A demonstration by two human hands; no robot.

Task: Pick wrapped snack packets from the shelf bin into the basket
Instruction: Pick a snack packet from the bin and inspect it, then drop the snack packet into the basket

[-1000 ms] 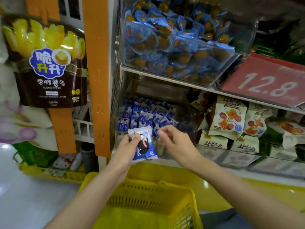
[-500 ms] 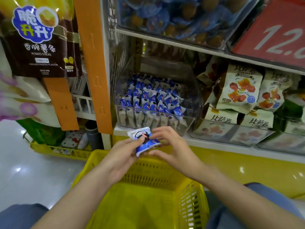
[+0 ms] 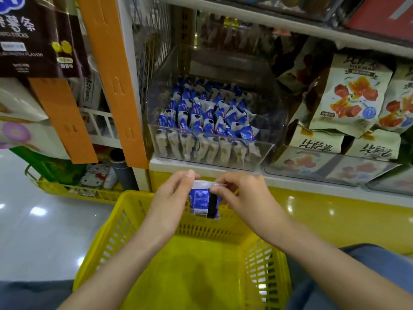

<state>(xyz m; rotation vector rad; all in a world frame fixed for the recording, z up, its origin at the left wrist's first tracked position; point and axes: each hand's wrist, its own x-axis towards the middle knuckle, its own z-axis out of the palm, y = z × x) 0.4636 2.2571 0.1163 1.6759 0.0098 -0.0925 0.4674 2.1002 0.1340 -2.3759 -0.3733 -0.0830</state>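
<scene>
A blue and white wrapped snack packet (image 3: 202,201) hangs upright over the far rim of the yellow basket (image 3: 125,222). My left hand (image 3: 169,204) pinches its top left edge and my right hand (image 3: 241,198) pinches its top right edge. The packet's back side faces me. Above, a clear shelf bin (image 3: 210,148) holds several more blue and white packets (image 3: 205,115) standing in rows. The basket floor looks bare.
An orange upright strip (image 3: 111,74) stands left of the bin. Beige snack bags (image 3: 350,92) fill the shelf to the right. A second yellow basket (image 3: 73,189) with goods sits on the shiny floor at left. My knees flank the basket.
Both hands brought the packet down from in front of the bin to the basket's far rim. The packet turned upright with its back toward me. The view tilted downward.
</scene>
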